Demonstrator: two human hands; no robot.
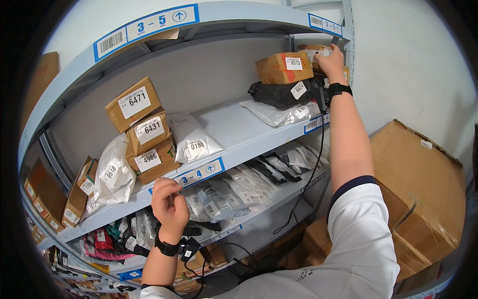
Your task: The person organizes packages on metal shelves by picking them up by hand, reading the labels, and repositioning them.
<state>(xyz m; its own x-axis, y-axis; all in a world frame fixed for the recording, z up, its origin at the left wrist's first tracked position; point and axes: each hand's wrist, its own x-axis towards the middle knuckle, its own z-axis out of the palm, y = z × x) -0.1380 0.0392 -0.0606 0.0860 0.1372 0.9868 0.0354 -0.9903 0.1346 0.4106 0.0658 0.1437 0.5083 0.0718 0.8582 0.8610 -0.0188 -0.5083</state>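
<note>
My right hand (331, 63) reaches to the right end of the upper shelf, its fingers at a small cardboard box (312, 48) in the stack there; whether it grips the box cannot be told. Left of it, a taped cardboard box (267, 69) lies on a black plastic parcel (270, 95), above a white plastic parcel (276, 114). My left hand (170, 203), fingers curled and holding nothing visible, is in front of the shelf edge. Behind it stand several stacked cardboard boxes (132, 123), between a white parcel (115, 149) and another white parcel (186, 130). Each wrist bears a black strap with a cabled device.
The lower shelf (261, 209) holds rows of bagged parcels (242, 183). A large cardboard box (418, 179) stands at the right by the wall. A black cable (317, 160) hangs from my right wrist across the shelves. The upper metal beam (239, 10) runs overhead.
</note>
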